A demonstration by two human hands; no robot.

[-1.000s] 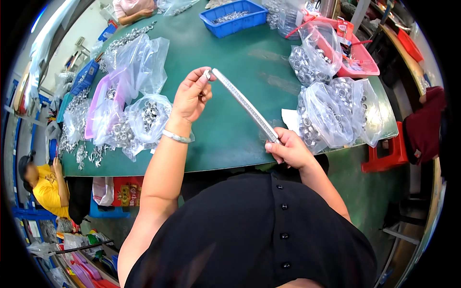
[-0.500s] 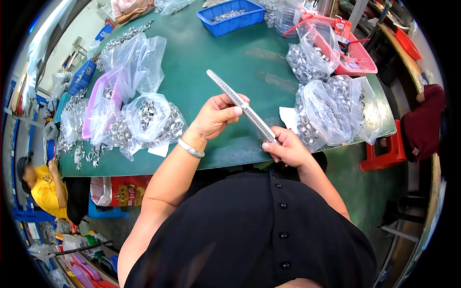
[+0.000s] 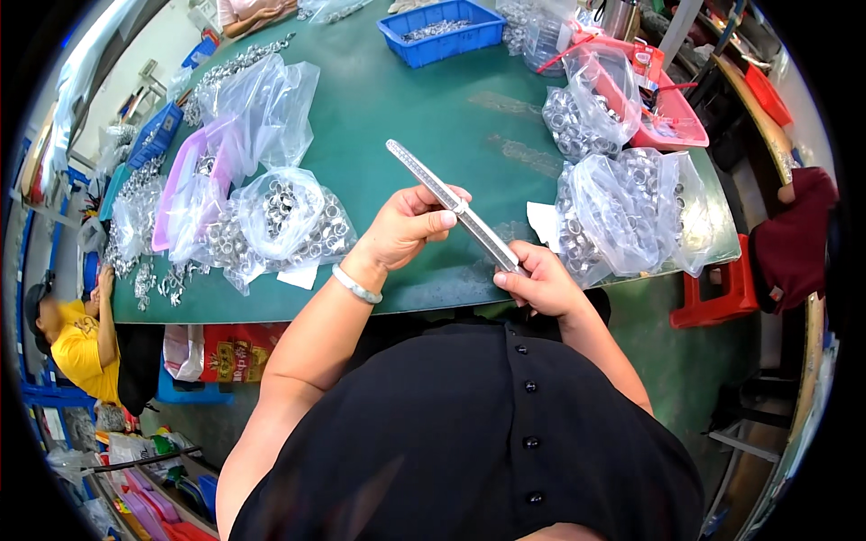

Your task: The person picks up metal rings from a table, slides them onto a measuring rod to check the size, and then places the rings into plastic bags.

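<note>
A slim silvery ring mandrel (image 3: 420, 169) with graduated markings slants over the near part of the table, its narrow tip up and to the left. My right hand (image 3: 547, 283) is closed round its thick lower end, thumb on top. Partway along the stick sits a small silver ring (image 3: 462, 206), which encircles it. My left hand (image 3: 403, 230) pinches at that ring with thumb and forefinger; its other fingers are curled behind and partly hidden. Left of my hands is an open clear bag of metal rings (image 3: 290, 216), and right of them lies another bag of rings (image 3: 612, 212).
On the green table (image 3: 406, 99) are a blue bin of small metal parts (image 3: 442, 43), a pink basket (image 3: 677, 122) and a purple tray (image 3: 171, 203). A red stool (image 3: 722, 293) stands at the right. A person in yellow (image 3: 86, 356) sits at the left.
The whole view has shifted slightly. My hands keep the same grip, and the ring stays at about the same place on the mandrel.
</note>
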